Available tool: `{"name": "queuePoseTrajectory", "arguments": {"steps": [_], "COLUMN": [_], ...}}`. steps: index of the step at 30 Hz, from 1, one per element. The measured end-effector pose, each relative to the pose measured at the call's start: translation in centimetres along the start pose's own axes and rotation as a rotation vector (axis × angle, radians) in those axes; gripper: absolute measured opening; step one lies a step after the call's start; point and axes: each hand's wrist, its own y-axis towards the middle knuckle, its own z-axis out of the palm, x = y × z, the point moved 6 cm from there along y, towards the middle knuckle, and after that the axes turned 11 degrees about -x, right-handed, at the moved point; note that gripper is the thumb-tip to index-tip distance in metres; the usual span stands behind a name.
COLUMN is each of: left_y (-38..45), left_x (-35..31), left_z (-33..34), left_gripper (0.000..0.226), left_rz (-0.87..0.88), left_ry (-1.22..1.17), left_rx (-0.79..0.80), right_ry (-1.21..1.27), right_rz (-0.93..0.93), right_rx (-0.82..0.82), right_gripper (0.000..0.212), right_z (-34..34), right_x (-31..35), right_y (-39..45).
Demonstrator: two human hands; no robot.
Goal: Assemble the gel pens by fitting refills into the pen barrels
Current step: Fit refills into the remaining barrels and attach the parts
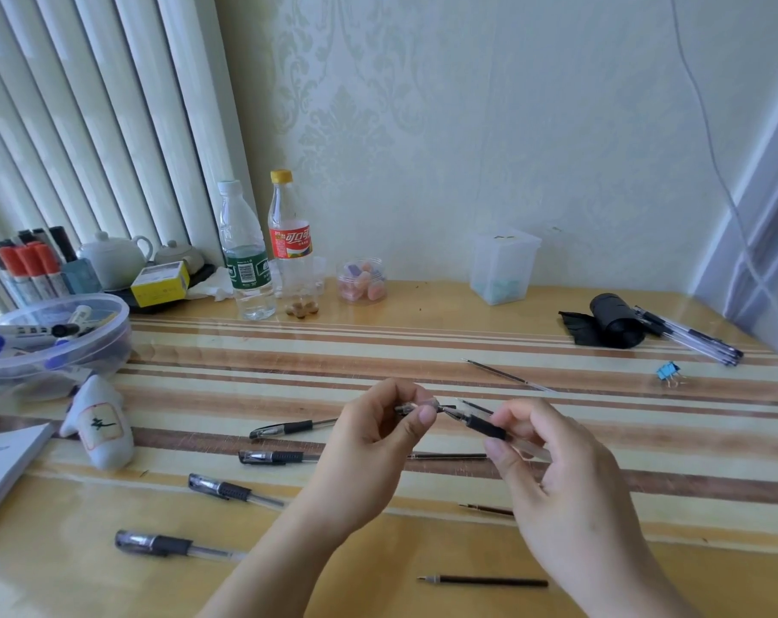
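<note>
My right hand [556,475] grips a clear pen barrel [489,426] by its black rubber grip, tip pointing left. My left hand [378,434] pinches a small clear pen cap [408,409] right at that tip. Several capped gel pens lie on the table to the left, the nearest [173,545] at the front, another [231,489] above it. Loose refills lie around: one [485,582] at the front, one [507,376] behind my hands, one [449,457] partly hidden under my hands.
Left: a clear tub of markers [52,336] and a white porcelain piece [99,423]. Two bottles [266,256] and small jars stand by the wall. At the far right lie a black roll [612,321], a bundle of pens [690,336] and a blue binder clip [668,371].
</note>
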Motion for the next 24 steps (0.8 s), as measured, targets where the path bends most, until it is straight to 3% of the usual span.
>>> {"name": "queuePoseTrajectory", "arguments": {"steps": [8, 15, 20, 24], "left_y": [0.2, -0.7, -0.9, -0.8], "left_x": [0.0, -0.4, -1.0, -1.2], "left_z": [-0.3, 1.0, 0.9, 0.7], "left_gripper": [0.011, 0.009, 0.009, 0.007], "left_rz": [0.002, 0.064, 0.085, 0.160], "left_ry": [-0.022, 0.102, 0.093, 0.169], "left_rx": [0.047, 0.153, 0.163, 0.151], "right_ry": [-0.173, -0.205, -0.151, -0.127], "right_rz": [-0.127, -0.221, -0.189, -0.018], "right_rx": [-0.118, -0.087, -0.126, 0.056], "right_gripper": [0.010, 0.014, 0.011, 0.012], "right_z": [-0.8, -0.8, -1.0, -0.1], "right_x": [0.3, 1.4, 1.8, 0.6], "right_y": [0.4, 0.2, 0.0, 0.0]}}
